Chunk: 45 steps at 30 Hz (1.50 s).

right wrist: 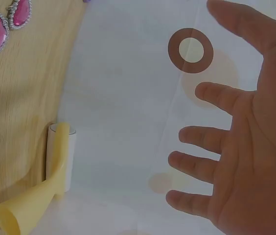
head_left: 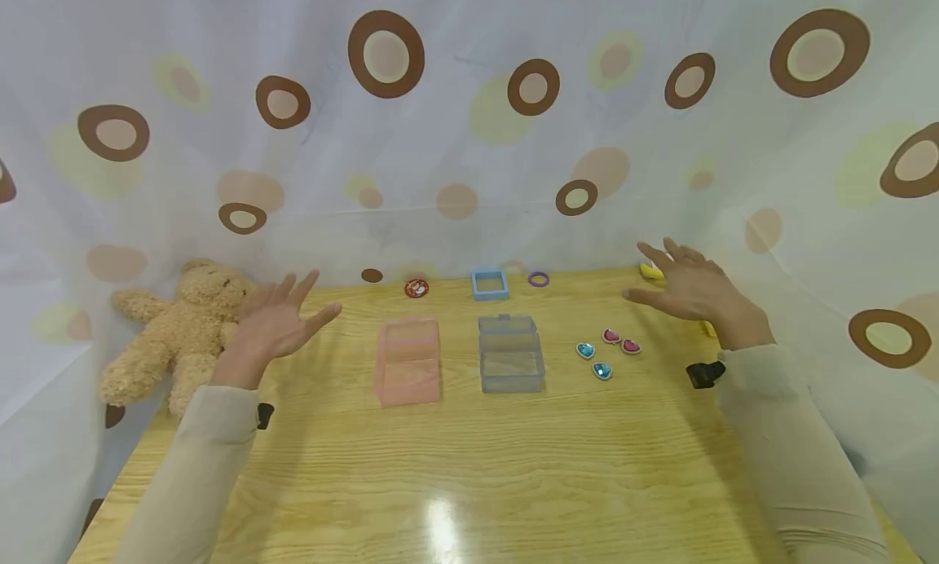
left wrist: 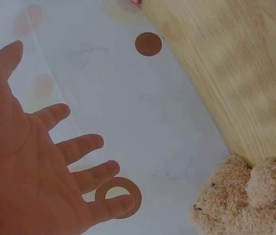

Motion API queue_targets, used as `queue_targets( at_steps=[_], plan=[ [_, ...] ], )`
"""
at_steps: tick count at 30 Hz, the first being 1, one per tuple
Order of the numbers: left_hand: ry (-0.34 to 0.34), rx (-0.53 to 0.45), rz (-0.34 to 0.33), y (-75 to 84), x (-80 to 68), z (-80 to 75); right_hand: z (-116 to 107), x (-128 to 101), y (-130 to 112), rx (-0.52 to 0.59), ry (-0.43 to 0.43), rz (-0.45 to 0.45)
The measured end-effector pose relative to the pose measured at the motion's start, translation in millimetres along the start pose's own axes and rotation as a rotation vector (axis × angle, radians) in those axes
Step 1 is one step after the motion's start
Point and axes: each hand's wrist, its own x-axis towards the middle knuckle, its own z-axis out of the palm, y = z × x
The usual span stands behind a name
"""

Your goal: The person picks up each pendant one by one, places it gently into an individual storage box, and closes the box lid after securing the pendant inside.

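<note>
My left hand (head_left: 267,328) is raised with fingers spread and holds nothing; in the head view it overlaps the teddy bear (head_left: 179,328). Over the right side of the table, my right hand (head_left: 689,287) is also spread and holds nothing, near a yellow object (head_left: 651,272) that it partly hides. The right wrist view shows a yellow tube-like piece (right wrist: 35,200) leaning on a white cylinder (right wrist: 70,161). Between the hands stand a pink clear box (head_left: 408,376) and a grey clear box (head_left: 511,372), both with lids raised. Two blue heart gems (head_left: 602,372) and two pink ones (head_left: 611,336) lie right of them.
Along the back edge of the wooden table (head_left: 367,482) lie a round red badge (head_left: 416,288), a blue square frame (head_left: 490,285) and a purple ring (head_left: 539,279). A white curtain (head_left: 455,140) with brown circles hangs behind the table and at both sides.
</note>
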Motion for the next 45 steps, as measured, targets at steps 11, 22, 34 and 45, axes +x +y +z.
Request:
queue_targets(
  at_steps=[11, 22, 34, 45],
  plan=[
    [0.05, -0.12, 0.063, 2.8, 2.6, 2.1, 4, 1, 5, 0.071, 0.016, -0.05],
    [0.076, -0.369, 0.101, 12.3, 2.0, 15.5, 17, 3, 8, 0.149, 0.049, -0.09],
    [0.078, -0.612, 0.129, 24.3, 1.6, 28.9, 39, 2, 8, 0.276, 0.054, -0.131],
    [0.067, -0.699, 0.153, 47.1, 3.2, 40.9, 57, 5, 9, 0.314, 0.101, -0.166]
  ],
)
